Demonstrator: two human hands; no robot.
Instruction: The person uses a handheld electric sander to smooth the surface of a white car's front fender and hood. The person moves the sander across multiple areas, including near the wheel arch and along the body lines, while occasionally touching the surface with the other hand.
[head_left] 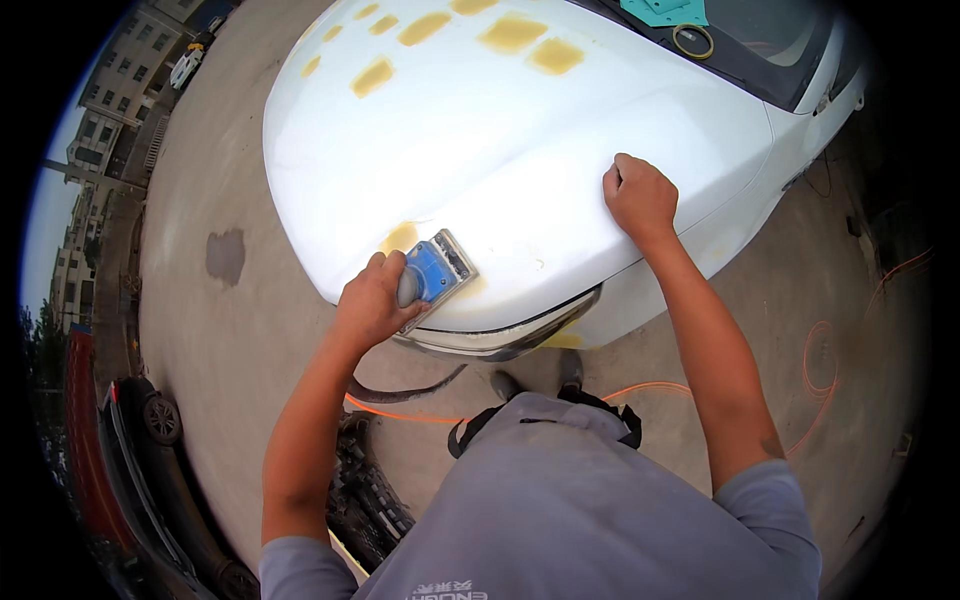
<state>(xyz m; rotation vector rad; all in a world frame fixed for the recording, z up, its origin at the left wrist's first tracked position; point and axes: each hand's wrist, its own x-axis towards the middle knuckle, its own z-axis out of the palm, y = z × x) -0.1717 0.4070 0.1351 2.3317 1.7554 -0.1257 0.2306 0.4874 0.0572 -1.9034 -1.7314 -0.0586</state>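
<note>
My left hand (372, 302) is wrapped round the grip of a blue power sander (434, 270). The sander's flat rectangular pad lies on the front edge of a white car hood (450, 150), just above the headlight (525, 332). A yellowish filler patch (400, 238) shows beside the tool. Farther right, my right hand (642, 198) is closed in a fist and rests on the hood near its side edge. Nothing shows in it. Several more sanded filler patches (515, 33) are spread over the far part of the hood.
Teal perforated sheets (665, 12) and a tape roll (692, 41) lie by the windshield. A dark hose (415, 393) and an orange hose (650, 387) cross the ground near my feet. Dark car parts (368, 490) lie at lower left, with a parked car (160, 420) beyond.
</note>
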